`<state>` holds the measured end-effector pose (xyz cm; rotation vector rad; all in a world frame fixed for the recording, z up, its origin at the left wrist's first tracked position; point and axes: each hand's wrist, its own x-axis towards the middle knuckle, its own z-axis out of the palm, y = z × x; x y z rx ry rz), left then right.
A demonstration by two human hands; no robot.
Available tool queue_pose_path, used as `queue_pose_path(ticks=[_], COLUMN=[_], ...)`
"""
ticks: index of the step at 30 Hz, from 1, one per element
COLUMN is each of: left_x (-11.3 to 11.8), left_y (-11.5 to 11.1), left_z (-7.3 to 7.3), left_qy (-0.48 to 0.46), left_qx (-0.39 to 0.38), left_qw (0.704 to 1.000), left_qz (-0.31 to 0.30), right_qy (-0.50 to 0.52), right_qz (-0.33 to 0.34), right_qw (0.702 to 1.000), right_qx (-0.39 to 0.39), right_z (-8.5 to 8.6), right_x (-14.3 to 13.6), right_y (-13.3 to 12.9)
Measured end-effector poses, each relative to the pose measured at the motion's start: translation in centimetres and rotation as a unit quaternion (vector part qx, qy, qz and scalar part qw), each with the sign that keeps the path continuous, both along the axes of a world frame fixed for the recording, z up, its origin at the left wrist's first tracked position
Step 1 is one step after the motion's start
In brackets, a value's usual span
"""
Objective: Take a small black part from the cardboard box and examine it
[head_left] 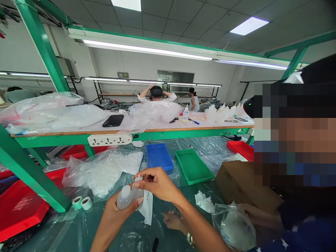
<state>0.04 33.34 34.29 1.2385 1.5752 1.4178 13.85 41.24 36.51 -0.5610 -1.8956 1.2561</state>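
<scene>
Two small translucent bottles are in my left hand (118,213), its fingers wrapped round them. The nearer bottle (124,197) has a rounded white top. Just right of it, the second bottle (138,192) stands upright with a narrow tip. My right hand (157,182) reaches over from the right and pinches the top of that second bottle between thumb and fingers. A strip of white paper (147,210) lies below the hands on the green floor covering.
A blue tray (159,156), a green tray (194,166) and a bag of white pieces (105,173) lie beyond my hands. Rolls of tape (86,203) are at left. A person sits close at right by a cardboard box (244,182). A bench (157,134) crosses behind.
</scene>
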Motion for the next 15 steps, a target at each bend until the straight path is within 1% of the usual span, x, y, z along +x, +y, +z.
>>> queue_pose_path(ticks=[4,6,8,11,13,15], left_x=[-0.5,-0.7,-0.7,-0.2,0.6,1.7], left_y=[0.0,0.3,0.6,1.7,2.6,3.7], left_z=[-0.6,-0.8,-0.8,0.0,1.0,2.1], left_qy=[0.051,0.063,0.044,-0.013,-0.060,-0.118], left_qx=[-0.005,0.002,0.014,0.019,0.034,0.058], left_qw=[0.998,0.997,0.999,1.000,0.997,0.989], left_qz=[0.028,0.035,0.026,0.003,-0.018,-0.060], right_qy=[0.019,0.028,0.032,0.012,-0.008,-0.012], right_qz=[-0.010,-0.018,-0.044,-0.083,-0.105,-0.137], right_qw=[0.999,0.999,0.998,0.996,0.993,0.987], right_qx=[-0.037,-0.034,-0.013,0.033,0.062,0.087], right_z=[-0.7,-0.7,-0.4,0.5,1.2,2.2], right_x=[-0.9,-1.2,-1.2,-0.6,0.1,0.9], right_y=[0.1,-0.1,-0.3,-0.8,-1.0,-0.6])
